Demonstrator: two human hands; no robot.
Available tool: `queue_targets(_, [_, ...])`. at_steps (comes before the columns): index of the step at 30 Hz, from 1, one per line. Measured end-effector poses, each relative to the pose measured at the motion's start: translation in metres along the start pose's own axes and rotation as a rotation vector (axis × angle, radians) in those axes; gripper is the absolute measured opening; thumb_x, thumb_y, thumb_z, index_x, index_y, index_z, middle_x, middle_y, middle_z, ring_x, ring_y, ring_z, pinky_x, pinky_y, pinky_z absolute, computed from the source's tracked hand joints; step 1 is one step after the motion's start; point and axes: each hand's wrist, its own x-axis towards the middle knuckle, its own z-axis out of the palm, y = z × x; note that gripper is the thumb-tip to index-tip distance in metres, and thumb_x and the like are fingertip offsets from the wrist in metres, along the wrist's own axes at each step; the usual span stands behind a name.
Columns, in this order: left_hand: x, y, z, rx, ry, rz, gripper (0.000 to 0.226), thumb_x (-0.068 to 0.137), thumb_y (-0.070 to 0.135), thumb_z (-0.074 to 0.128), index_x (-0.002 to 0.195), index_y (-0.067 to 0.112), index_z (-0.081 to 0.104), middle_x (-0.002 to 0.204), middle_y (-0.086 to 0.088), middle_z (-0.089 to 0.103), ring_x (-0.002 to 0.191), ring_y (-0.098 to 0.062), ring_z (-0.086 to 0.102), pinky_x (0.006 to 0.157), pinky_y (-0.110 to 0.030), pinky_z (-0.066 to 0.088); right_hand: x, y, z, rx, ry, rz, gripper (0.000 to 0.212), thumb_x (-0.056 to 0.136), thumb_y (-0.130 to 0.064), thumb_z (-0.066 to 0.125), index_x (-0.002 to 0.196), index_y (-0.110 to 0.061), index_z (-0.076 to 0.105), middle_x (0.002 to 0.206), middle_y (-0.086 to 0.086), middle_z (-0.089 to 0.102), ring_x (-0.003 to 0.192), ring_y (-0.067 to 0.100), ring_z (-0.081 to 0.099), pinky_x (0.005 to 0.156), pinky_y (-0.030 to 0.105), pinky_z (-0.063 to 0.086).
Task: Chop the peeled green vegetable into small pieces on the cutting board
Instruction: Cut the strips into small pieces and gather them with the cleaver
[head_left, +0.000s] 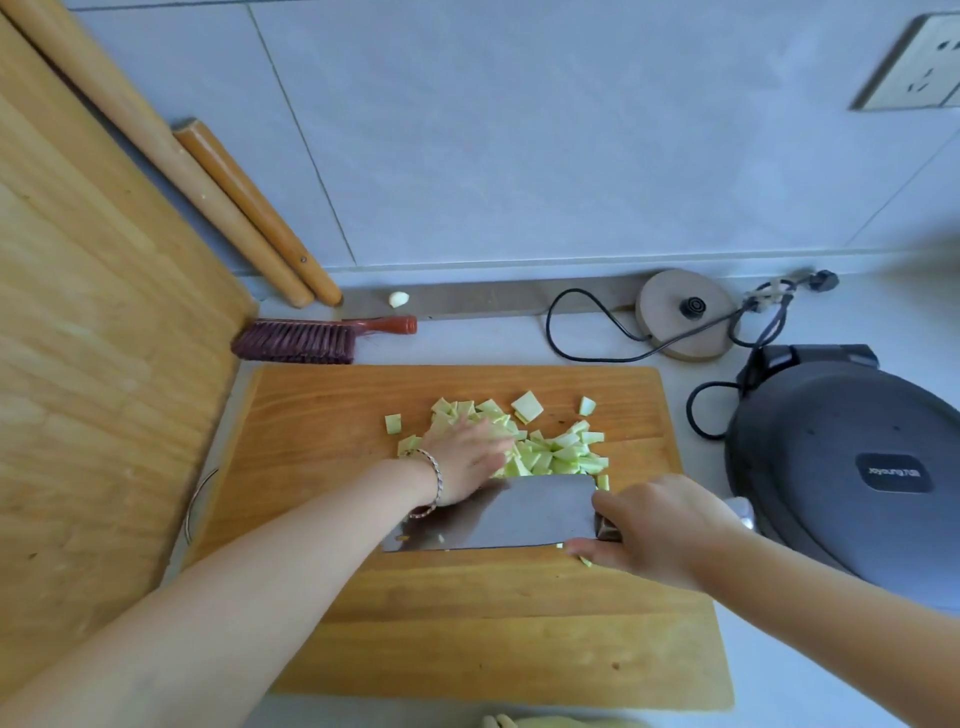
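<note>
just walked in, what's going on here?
A person is chopping on a wooden cutting board. The right hand grips the handle of a cleaver, whose broad blade sits at the near side of the pile. The left hand rests, fingers out, on the heap of green vegetable pieces. All the vegetable in view is already cut small; a few pieces lie loose farther back.

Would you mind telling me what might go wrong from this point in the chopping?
The left hand lies on the pieces right beside the cleaver that the right hand grips, so a slip could nick wrist or fingers. The larger piece at the back may go uncut.
</note>
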Motion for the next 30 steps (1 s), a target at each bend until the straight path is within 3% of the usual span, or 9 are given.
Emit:
queue_targets(4, [-0.019,-0.002,-0.024,-0.348,0.177,0.008,0.047,0.097,0.044,0.014,0.143,0.034,0.017,0.155,0.004,0.003,0.143,-0.014,0.000,0.117,-0.045,0.006,-0.007,0.012,0.011,0.243,-0.012,0.187,0.051,0.087,-0.068,0.033,0.082,-0.022,0.054,0.070,-0.006,0.052,0.064,0.016,0.048,0.053,0.026,0.036])
queue_targets(6, [-0.035,0.001,-0.036,-0.381,0.220,0.069,0.049,0.095,0.045,0.012,0.142,0.034,0.022,0.153,0.011,0.008,0.141,-0.006,-0.001,0.117,-0.042,0.006,-0.007,0.014,0.019,0.445,-0.018,0.278,0.056,0.086,-0.068,0.035,0.066,-0.016,0.045,0.062,-0.005,0.045,0.055,0.015,0.040,0.050,0.025,0.030])
queue_targets(10, [-0.062,0.007,-0.026,0.016,0.273,0.260,0.057,0.087,0.057,0.004,0.140,0.039,0.015,0.150,0.020,0.001,0.139,-0.003,-0.012,0.117,-0.034,-0.006,-0.004,0.013,0.024,0.820,-0.091,0.381,0.056,0.088,-0.063,0.035,0.061,-0.014,0.035,0.052,-0.003,0.036,0.043,0.012,0.030,0.047,0.024,0.029])
queue_targets(13, [-0.056,-0.001,0.001,0.447,0.446,0.215,0.061,0.094,0.055,0.004,0.141,0.025,0.028,0.151,0.002,0.015,0.142,-0.020,0.007,0.111,-0.047,0.006,-0.001,0.011,0.019,1.171,-0.210,0.431,0.056,0.089,-0.062,0.034,0.061,-0.014,0.035,0.043,-0.003,0.030,0.034,0.012,0.025,0.039,0.020,0.024])
queue_targets(17, [-0.041,-0.002,0.023,0.435,0.550,0.194,0.066,0.094,0.055,0.003,0.146,0.014,-0.001,0.154,-0.001,-0.010,0.142,-0.017,-0.003,0.113,-0.040,0.001,-0.002,0.004,0.017,1.439,-0.282,0.458,0.057,0.089,-0.064,0.033,0.062,-0.015,0.035,0.047,0.001,0.027,0.038,0.014,0.022,0.041,0.019,0.023])
queue_targets(21, [-0.036,0.002,0.035,0.357,0.430,0.184,0.071,0.092,0.055,-0.001,0.144,0.008,-0.005,0.153,-0.003,-0.020,0.139,-0.017,0.013,0.113,-0.037,0.004,-0.007,-0.005,0.018,1.615,-0.291,0.467,0.059,0.088,-0.066,0.034,0.067,-0.011,0.041,0.048,0.001,0.029,0.038,0.013,0.022,0.041,0.018,0.024])
queue_targets(26, [-0.042,0.009,0.035,0.362,0.345,0.045,0.093,0.078,0.061,-0.021,0.144,0.010,0.019,0.151,0.000,0.009,0.141,-0.013,0.019,0.117,-0.041,-0.001,-0.016,-0.007,0.030,1.728,-0.155,0.553,0.060,0.089,-0.066,0.032,0.067,-0.010,0.042,0.045,-0.001,0.032,0.036,0.013,0.024,0.038,0.017,0.025])
queue_targets(28, [-0.044,0.013,0.037,0.316,0.485,0.029,0.068,0.092,0.050,0.010,0.120,0.012,0.058,0.127,-0.002,0.058,0.116,-0.014,0.056,0.111,-0.045,0.023,-0.019,-0.003,0.041,1.629,0.037,0.639,0.059,0.090,-0.063,0.035,0.065,-0.011,0.041,0.043,-0.002,0.033,0.035,0.014,0.027,0.038,0.019,0.028])
queue_targets(30, [-0.041,0.017,0.039,0.227,0.686,0.056,0.032,0.088,0.027,0.041,0.086,0.015,0.071,0.078,0.002,0.073,0.074,-0.016,0.069,0.099,-0.043,0.042,-0.023,0.007,0.059,1.464,0.245,0.733,0.058,0.090,-0.061,0.035,0.061,-0.012,0.040,0.040,-0.004,0.034,0.036,0.015,0.030,0.041,0.022,0.029])
